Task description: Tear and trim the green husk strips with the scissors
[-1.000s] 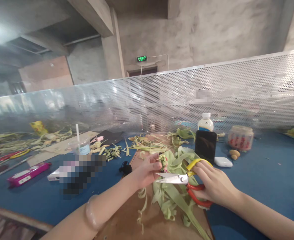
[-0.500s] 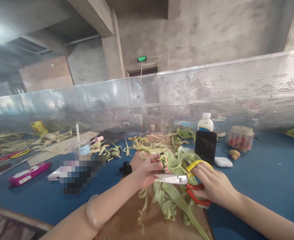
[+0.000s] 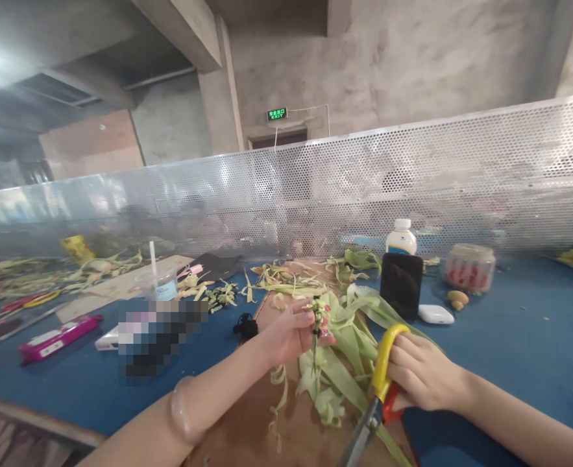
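Note:
My left hand (image 3: 293,334) pinches a small bunch of pale green buds with dark stems (image 3: 318,312) over the middle of the board. The stems hang down below the fingers. My right hand (image 3: 425,370) is closed around the handles of a pair of scissors (image 3: 374,408), one handle yellow and the other red. Their blades point down toward the front of the board and run out of the bottom of the view. Between and beneath my hands lies a loose heap of long pale green leaves (image 3: 342,383), some curled into strips.
A brown board (image 3: 247,421) rests on the blue table (image 3: 520,363). At right stand a black-screened device (image 3: 401,285), a white case (image 3: 436,314), a bottle (image 3: 402,237) and a jar (image 3: 470,267). A lidded cup with straw (image 3: 162,285) and a magenta package (image 3: 60,338) are at left.
My right hand has drawn the scissors away from the bunch and swung their blades from pointing left to pointing down. My left hand stays nearly in place, with the stems now showing.

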Available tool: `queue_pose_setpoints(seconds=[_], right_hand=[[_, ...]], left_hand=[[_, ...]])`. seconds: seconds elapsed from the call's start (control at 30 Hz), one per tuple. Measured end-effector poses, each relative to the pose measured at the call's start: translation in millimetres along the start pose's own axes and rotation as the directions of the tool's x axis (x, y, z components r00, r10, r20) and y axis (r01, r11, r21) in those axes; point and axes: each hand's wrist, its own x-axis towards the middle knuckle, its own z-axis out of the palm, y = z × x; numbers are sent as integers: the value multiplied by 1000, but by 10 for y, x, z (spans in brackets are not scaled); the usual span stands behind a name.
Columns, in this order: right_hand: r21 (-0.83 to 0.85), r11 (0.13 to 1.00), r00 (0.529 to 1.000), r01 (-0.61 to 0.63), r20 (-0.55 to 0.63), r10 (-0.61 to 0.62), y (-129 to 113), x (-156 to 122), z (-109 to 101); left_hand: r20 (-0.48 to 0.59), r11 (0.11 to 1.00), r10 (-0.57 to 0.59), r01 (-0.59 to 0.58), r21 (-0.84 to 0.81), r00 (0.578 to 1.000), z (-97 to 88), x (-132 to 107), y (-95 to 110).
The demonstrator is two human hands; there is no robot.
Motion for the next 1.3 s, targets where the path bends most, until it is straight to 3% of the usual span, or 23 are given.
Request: queue_pose_setpoints(seconds=[0.17, 0.37, 0.6, 0.8, 0.93, 1.1, 1.2, 1.3], right_hand=[[-24, 983, 982, -182, -48, 181, 57, -61, 71], [-37, 917, 918, -397, -16, 397, 64, -38, 126], [-18, 870, 869, -493, 25, 494, 49, -26, 126], [-8, 789, 789, -614, 40, 614, 56, -29, 124], [-19, 768, 767, -640, 54, 640, 66, -50, 127], [-29, 795, 791, -606, 87, 606, 49, -40, 112], [-43, 804, 795, -593, 128, 593, 40, -15, 104], [-72, 773, 755, -630, 175, 632, 43, 3, 105]], left_hand=[[-41, 999, 3, -5, -38, 999, -25, -3, -12], [-10, 997, -6, 5, -81, 1000, -22, 6, 25], [-40, 991, 2, -7, -133, 999, -4, 15, 68], [-75, 990, 13, -23, -136, 997, 20, 17, 68], [-84, 986, 35, -47, -157, 996, 22, 30, 59], [-171, 966, 79, -117, -230, 982, 19, 49, 95], [-257, 961, 132, -188, -205, 957, 10, 76, 108], [-371, 961, 197, -254, -112, 908, -2, 120, 83]])
